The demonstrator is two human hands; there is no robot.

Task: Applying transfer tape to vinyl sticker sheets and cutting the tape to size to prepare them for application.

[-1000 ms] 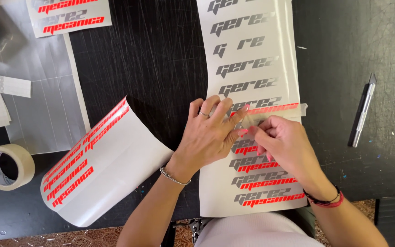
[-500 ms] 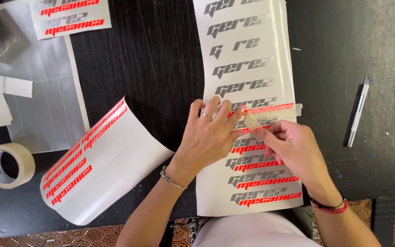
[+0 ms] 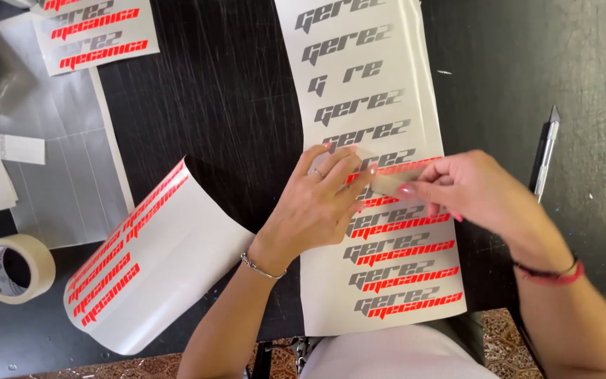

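We work over a dark scratched surface [image 3: 233,98], and we place everything else against the long white decal sheet [image 3: 380,281] that runs down its middle, printed with rows of grey and red lettering. Left of that sheet lies a second, curled sheet [image 3: 177,267] with red lettering along its edge; further left lies a pale grey backing sheet [image 3: 64,182], and above it, at the top left corner, a smaller lettered sheet [image 3: 99,35].

Our left hand [image 3: 317,203] lies flat on the middle of the long sheet, fingers spread and pressing down, gripping nothing, with a ring on one finger and a thin bracelet at the wrist. Our right hand [image 3: 471,189] comes in from the sheet's right edge, thumb and fingertips pinched on a strip of clear transfer tape [image 3: 394,179] that carries red lettering. The strip lies across the sheet between the two hands, its left end under our left fingertips and its right end in the right hand's pinch. A red and black band sits on the right wrist.

A roll of masking tape [image 3: 14,267] rests far left of the sheet, near the surface's lower left edge. A slim craft knife [image 3: 545,151] lies just right of the sheet, beyond our right hand.
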